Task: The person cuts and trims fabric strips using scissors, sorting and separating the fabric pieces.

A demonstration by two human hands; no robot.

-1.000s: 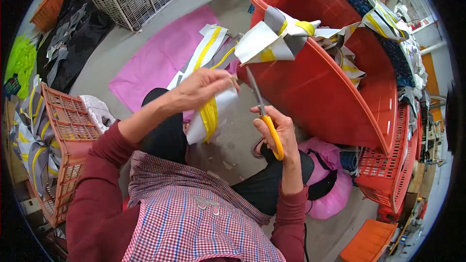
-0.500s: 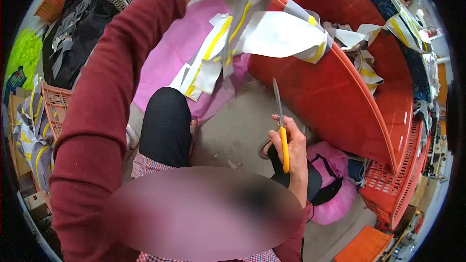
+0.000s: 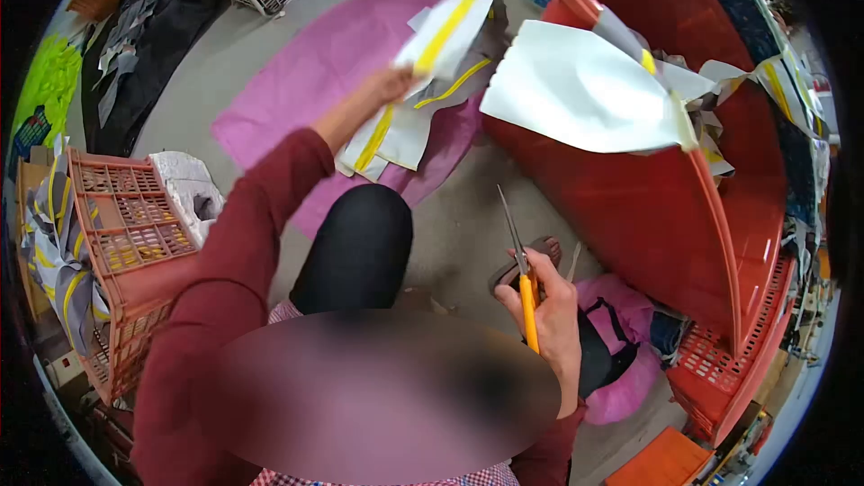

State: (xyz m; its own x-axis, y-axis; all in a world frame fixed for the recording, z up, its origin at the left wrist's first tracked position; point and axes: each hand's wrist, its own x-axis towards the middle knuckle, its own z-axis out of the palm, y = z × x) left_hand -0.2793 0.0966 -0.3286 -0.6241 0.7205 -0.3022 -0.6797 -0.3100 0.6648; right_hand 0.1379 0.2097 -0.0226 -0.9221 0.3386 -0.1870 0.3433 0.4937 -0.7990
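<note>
Left hand (image 3: 389, 85) closed on fabric piece (image 3: 447, 31), held forward above stack (image 3: 396, 130). Right hand (image 3: 549, 315) gripping scissors (image 3: 520, 274), blades pointed forward, well apart.

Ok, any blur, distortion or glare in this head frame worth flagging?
Head view: strong fisheye bending, black corners; a smooth blurred oval covers the lap; left hand and its fabric piece slightly soft; scissors sharp; even light, no glare.
</note>
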